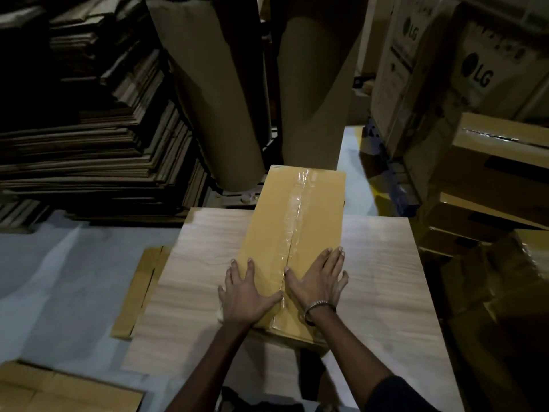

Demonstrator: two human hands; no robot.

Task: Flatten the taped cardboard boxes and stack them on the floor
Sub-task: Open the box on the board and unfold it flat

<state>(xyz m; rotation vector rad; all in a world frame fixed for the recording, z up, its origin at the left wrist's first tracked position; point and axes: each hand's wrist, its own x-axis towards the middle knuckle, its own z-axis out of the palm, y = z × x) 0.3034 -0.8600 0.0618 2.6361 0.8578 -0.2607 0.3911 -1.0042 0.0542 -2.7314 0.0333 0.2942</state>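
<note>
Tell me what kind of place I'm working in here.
Most likely a warehouse or packing storeroom: tall stacks of flattened cardboard on the left, big brown paper rolls standing ahead, and LG-printed cartons on the right. Both hands press the taped box on a wooden table.

The person's forearms were bare from the wrist up toward the elbow. The left hand (pixel 249 295) wore nothing: no ring, no glove, no band. The right hand (pixel 319 282) was likewise ungloved, but its wrist carried a thin metal bangle (pixel 318 307), silvery, with a ribbed or beaded stretch along its top. Higher on the right arm, at the frame's lower edge, a dark sleeve (pixel 395 394) showed, possibly black, though the light was too dim to say.
</note>
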